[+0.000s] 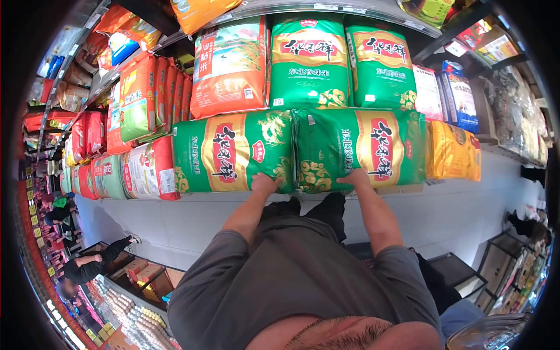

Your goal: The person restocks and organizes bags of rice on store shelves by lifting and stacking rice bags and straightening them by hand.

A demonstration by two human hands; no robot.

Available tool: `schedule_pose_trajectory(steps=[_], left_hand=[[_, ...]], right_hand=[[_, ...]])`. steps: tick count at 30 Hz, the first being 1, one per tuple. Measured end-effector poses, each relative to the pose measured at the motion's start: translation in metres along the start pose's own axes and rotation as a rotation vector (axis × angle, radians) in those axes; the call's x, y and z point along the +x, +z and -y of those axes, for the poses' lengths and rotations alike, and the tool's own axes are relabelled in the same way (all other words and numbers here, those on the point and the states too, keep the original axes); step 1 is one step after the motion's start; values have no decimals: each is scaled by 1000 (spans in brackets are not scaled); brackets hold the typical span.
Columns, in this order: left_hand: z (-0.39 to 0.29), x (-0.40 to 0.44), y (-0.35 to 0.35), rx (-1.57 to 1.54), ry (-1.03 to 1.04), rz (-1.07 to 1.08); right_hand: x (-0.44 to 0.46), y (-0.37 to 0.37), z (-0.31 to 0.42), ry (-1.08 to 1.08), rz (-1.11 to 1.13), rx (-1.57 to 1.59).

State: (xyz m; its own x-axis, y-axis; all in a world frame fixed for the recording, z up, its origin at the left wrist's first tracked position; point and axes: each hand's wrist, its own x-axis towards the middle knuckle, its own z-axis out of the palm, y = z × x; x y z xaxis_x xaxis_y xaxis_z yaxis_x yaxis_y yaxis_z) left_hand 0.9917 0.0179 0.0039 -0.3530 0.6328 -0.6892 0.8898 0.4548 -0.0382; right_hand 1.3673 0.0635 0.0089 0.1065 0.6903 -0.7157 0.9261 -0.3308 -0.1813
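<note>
Two large green rice bags with gold and red panels lie side by side on the lower front row. On the near edge of the left green rice bag [195,154] rests my left hand [266,184], close to the seam between the bags. My right hand [357,177] touches the near edge of the right green rice bag [326,146], its thumb stretched out to the left. Both hands look open and laid against the bags, though some fingers are hard to make out. Behind stand two upright green rice bags, one left [309,84] and one right [382,87].
A red-orange rice bag [227,90] stands behind on the left, and yellow bags [454,153] lie at the right. Shelves rise above the bags. Grey floor [192,219] runs behind me. A person in dark clothes [96,259] is at the left, near rows of eggs [125,309].
</note>
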Motion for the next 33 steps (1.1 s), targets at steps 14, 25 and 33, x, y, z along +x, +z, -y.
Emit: schedule_pose_trajectory(steps=[14, 25, 33], left_hand=[[-50, -56, 49, -407, 480, -286], [-211, -128, 23, -176, 397, -385], [-260, -133, 30, -140, 289, -393]], right_hand=[[-28, -20, 10, -62, 51, -201], [-29, -19, -81, -474, 4, 358], [-11, -43, -214, -456, -483, 521]])
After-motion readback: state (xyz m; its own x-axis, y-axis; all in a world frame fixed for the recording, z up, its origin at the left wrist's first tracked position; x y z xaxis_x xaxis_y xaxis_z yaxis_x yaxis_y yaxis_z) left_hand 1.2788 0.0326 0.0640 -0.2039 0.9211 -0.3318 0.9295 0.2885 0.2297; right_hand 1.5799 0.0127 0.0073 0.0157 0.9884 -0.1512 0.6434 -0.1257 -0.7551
